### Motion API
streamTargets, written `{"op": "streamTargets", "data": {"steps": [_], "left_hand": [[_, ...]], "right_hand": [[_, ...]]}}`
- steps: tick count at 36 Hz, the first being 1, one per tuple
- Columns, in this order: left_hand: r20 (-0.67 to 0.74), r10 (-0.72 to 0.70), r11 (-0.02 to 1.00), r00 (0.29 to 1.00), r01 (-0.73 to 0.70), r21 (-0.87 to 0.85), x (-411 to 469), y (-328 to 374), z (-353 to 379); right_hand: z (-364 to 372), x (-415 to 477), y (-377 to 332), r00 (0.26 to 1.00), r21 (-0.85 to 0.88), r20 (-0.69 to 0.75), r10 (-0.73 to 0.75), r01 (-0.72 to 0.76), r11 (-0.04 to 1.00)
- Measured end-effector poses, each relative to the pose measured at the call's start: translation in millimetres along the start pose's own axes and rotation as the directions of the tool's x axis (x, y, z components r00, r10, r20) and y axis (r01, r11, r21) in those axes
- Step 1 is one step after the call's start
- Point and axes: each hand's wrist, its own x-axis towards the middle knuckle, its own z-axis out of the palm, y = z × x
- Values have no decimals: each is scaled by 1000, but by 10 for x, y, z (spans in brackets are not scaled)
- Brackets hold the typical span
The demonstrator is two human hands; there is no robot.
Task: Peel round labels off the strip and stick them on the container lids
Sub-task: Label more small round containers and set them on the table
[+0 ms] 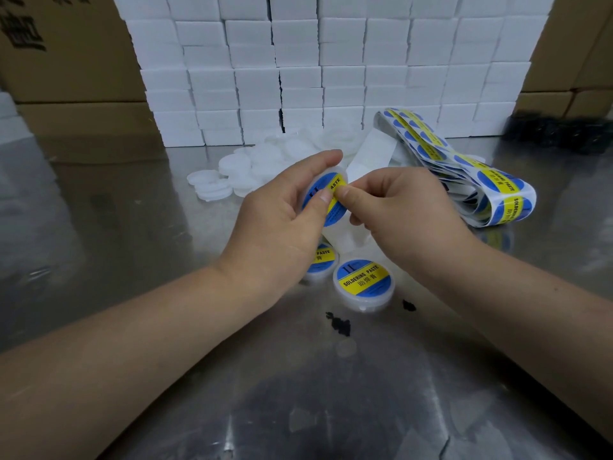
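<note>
The step in hand looks like sticking, not peeling; a label is being laid on a lid held up above the tabletop (132, 227). At eleven o'clock from the hands lies a pile of bare lids (252, 164), untouched and awaiting their turn.

The left hand (282, 210) grips the held lid (338, 171) from its nine o'clock side; its fingers (326, 159) curl over the upper rim, and its thumb presses flat on the blue half of the round label (326, 207).

At six o'clock, below the hands, two labelled lids rest on the tabletop: one (321, 260) half hidden by the left wrist, the other (363, 282) in plain view just beside it; so the batch seems barely begun.

The right hand (408, 210) meets the label at its three o'clock edge; thumb and forefinger are closed together there on the yellow band, pinching or pressing it down, I cannot tell which; the remaining fingers are curled, and whether they hold the white backing that passes behind them is hidden.

Farther out at three o'clock lies the label strip (464, 174), folded in loose loops on the tabletop, many labels on it.

The next move probably calls for smoothing the label outward from the middle so no crease is trapped, then setting this lid beside the finished ones; a fresh label must be lifted cleanly by its edge.
</note>
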Motion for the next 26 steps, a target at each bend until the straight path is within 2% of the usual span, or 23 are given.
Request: {"op": "streamTargets", "data": {"steps": [5, 8, 10, 14, 16, 18, 23, 26], "left_hand": [[-33, 106, 987, 994, -101, 126, -3, 81, -27], [-65, 147, 984, 987, -139, 113, -1, 136, -34], [-92, 97, 994, 991, -92, 58, 6, 148, -20], [-112, -105, 992, 988, 96, -81, 20, 128, 11], [-123, -127, 986, 984, 112, -123, 30, 118, 2], [-128, -113, 989, 985, 99, -112, 33, 126, 8], [-116, -86, 994, 990, 78, -74, 37, 114, 20], [-98, -48, 999, 994, 47, -14, 47, 115, 1]], "right_hand": [[-13, 1, -2, 999, -25, -40, -21, 20, 999], [-34, 15, 10, 997, -21, -77, 5, -7, 1000], [-22, 3, -5, 998, -8, -61, 3, -3, 1000], [-29, -14, -70, 998, 109, -56, 28, -22, 994], [-61, -1, -87, 997, 115, -70, 21, -13, 993], [-64, -8, -102, 999, 64, -35, -21, 24, 998], [16, -72, -108, 975, -147, 170, -143, 168, 975], [24, -76, -119, 967, -166, 195, -166, 199, 966]]}}
